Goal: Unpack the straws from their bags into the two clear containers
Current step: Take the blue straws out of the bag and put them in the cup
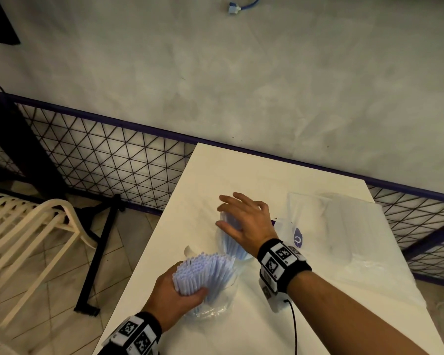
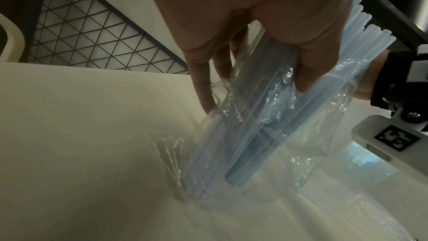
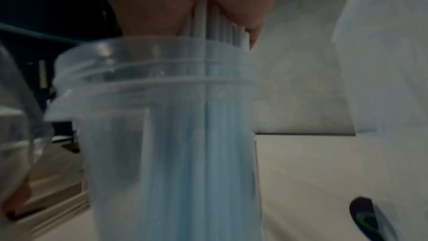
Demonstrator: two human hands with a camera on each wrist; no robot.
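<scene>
My left hand (image 1: 190, 285) grips a bundle of pale blue straws (image 1: 203, 267) still wrapped in its clear bag (image 1: 215, 303); the straws stand tilted, tops sticking out. In the left wrist view the thumb and fingers (image 2: 305, 80) curl round the straws (image 2: 254, 125), and the bag's (image 2: 308, 135) lower end rests on the table. Just beyond, my right hand (image 1: 239, 216) lies flat with spread fingers on the tops of straws standing in a clear container (image 1: 228, 244). The right wrist view shows that container (image 3: 173, 135) holding straws (image 3: 220, 28) under my palm (image 3: 185, 6).
The white table (image 1: 241, 170) ends close to my left. Clear plastic bags (image 1: 356, 226), one with a purple logo (image 1: 297, 237), lie at the right; a second container is hard to tell among them. A cream chair (image 1: 36, 226) and a wire fence (image 1: 113, 155) stand at the left.
</scene>
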